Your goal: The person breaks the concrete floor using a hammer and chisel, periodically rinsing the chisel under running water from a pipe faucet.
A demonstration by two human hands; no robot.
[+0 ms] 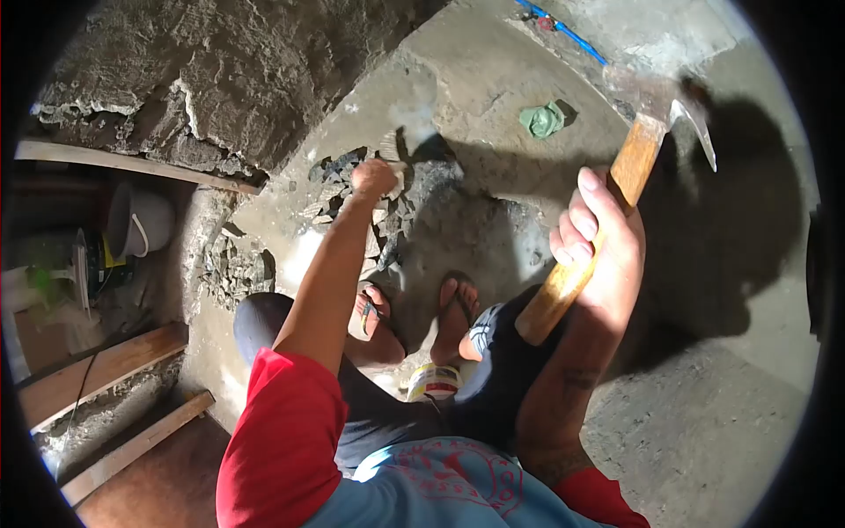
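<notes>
My right hand point(607, 233) is wrapped round the wooden handle of a hammer point(629, 167), raised at the right with its metal head up and a curved, pointed end to the right. Down at the floor, my left hand point(374, 179) is closed, its fingers mostly hidden from above. It is among broken grey chunks of rubble point(387, 231), with a pale flat piece showing beside it. I cannot make out what, if anything, is in its fingers.
A crumpled green bag point(542, 120) lies on the concrete floor. A blue pipe point(576, 40) runs along the wall base. Another rubble heap point(242, 271), a grey bucket point(141, 220) and wooden planks point(141, 444) are at the left. A white tub point(434, 382) is beneath me.
</notes>
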